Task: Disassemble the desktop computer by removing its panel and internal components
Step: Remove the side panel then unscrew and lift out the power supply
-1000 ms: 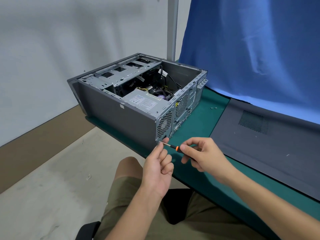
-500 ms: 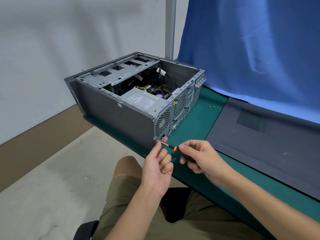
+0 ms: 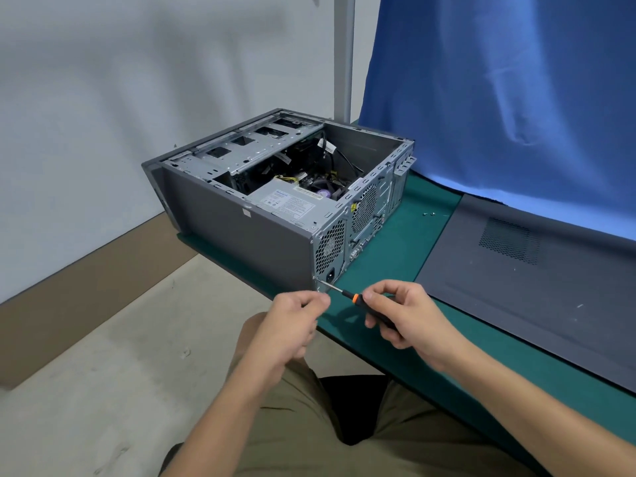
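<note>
We hold a screwdriver [image 3: 358, 299] at the open computer case's [image 3: 261, 235] lower rear corner.
Our right hand [image 3: 409, 315] grips the handle. Our left hand [image 3: 292, 321] curls beside the shaft, blurred, so we cannot tell whether it holds anything. The case lies on the green mat's [image 3: 395, 242] left end, the side panel [image 3: 516, 280] flat to its right, loose screws [image 3: 428, 213] between, a blue cloth [image 3: 499, 98] behind.

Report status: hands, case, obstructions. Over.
Right hand grips screwdriver, tip at computer case rear bottom corner. Left hand curled beside shaft, grip unclear. Side panel off, lying right. Nothing in the way.
</note>
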